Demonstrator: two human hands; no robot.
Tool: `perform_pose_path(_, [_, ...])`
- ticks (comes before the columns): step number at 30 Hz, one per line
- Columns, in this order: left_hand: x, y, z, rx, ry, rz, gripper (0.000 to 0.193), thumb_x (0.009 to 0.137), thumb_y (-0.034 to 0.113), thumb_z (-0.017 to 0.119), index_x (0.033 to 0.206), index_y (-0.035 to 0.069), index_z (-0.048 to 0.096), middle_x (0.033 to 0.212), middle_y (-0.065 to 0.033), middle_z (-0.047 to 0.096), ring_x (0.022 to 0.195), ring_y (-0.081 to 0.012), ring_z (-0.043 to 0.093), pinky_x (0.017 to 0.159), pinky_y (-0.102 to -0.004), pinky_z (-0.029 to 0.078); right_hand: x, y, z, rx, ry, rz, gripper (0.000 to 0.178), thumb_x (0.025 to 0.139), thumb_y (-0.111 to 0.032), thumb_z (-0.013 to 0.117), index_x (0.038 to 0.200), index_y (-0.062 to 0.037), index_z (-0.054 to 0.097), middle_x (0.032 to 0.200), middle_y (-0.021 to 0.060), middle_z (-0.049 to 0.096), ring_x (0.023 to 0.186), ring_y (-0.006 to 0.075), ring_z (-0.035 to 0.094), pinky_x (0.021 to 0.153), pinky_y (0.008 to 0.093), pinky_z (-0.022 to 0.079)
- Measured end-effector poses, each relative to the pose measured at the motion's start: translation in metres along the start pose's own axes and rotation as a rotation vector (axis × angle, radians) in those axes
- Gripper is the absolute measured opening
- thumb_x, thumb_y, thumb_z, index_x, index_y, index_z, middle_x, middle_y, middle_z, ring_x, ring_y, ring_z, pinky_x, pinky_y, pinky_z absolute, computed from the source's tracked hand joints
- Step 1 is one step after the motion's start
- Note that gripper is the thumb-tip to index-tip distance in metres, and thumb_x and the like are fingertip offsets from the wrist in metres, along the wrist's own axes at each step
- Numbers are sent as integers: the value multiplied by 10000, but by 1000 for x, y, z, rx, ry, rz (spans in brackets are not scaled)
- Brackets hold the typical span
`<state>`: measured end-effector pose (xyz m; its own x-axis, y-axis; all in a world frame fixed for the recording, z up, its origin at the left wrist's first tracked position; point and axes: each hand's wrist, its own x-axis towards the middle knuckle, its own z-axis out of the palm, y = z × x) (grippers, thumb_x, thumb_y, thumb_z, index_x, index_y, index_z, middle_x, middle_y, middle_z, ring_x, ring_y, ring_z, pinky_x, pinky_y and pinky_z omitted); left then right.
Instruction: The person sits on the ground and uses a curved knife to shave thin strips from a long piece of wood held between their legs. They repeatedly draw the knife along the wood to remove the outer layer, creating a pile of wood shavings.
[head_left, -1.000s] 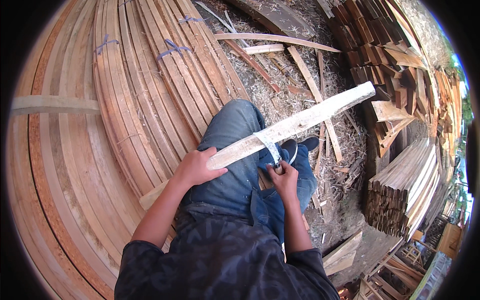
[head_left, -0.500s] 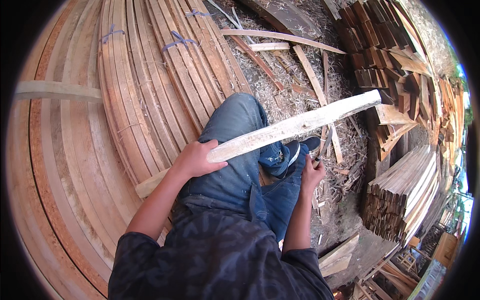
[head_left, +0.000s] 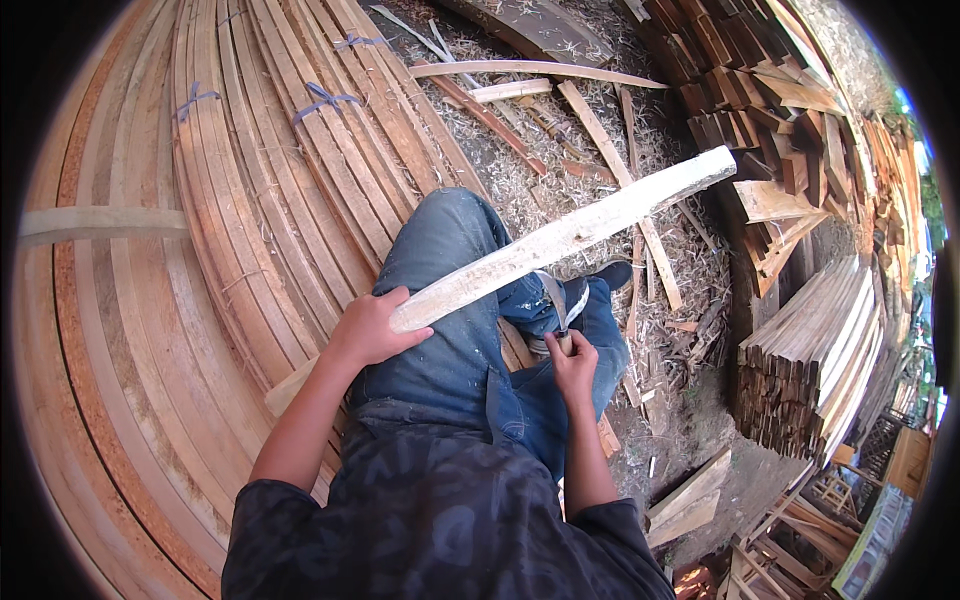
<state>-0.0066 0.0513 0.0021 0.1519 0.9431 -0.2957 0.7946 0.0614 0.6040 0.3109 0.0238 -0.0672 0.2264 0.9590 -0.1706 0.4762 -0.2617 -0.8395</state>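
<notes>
A long pale wooden slat [head_left: 560,243] lies slantwise across my raised thigh, its far end pointing up and to the right. My left hand [head_left: 374,326] is closed round its near end, thumb along the lower edge. My right hand [head_left: 574,366] grips the short handle of a knife [head_left: 556,303], whose narrow blade points up toward the slat's underside. A small gap appears to lie between the blade tip and the slat, though I cannot tell whether they touch.
Bundles of long slats [head_left: 290,190] tied with purple strips lie at left. Wood shavings [head_left: 520,205] and loose sticks cover the ground ahead. Stacked dark timber [head_left: 740,80] stands at the far right, with a sheaf of slats [head_left: 805,355] nearer. My shoe [head_left: 612,275] rests among the shavings.
My right hand with the knife has moved left and nearer to me, and the blade now points up beneath the slat. The whole view has shifted slightly; my left hand keeps its hold.
</notes>
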Motion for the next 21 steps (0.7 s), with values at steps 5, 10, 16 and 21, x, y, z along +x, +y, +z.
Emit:
perform_pose_path(5, [-12,8,15,187,188,54,486,729,518,706,849,67,570,682,-148,641,618,-349,641,568,-433,499,-27,13,28,393,-65,323,252,923,-237,605,786,-25,602,547,-22,484,464,41,437,418,218,327])
perform_pose_path(10, [-30,12,21,141,313,65,423,777,443,700,869,55,558,698,-151,631,653,-345,640,564,-429,486,-19,24,14,357,-122,230,323,979,-270,498,775,-32,577,537,-17,471,408,62,419,384,222,328])
perform_pose_path(16, [-46,9,10,-4,166,-35,353,805,301,693,964,38,519,769,-187,624,758,-393,620,649,-456,477,-27,34,-1,365,-145,294,297,961,-268,539,751,-58,531,542,-16,475,398,60,414,366,212,315])
perform_pose_path(21, [-51,33,-11,66,41,-129,266,822,178,651,989,52,487,781,-190,615,757,-410,604,632,-478,461,-25,33,-2,417,-95,330,248,901,-243,641,779,-45,556,541,-32,486,415,47,436,379,209,335])
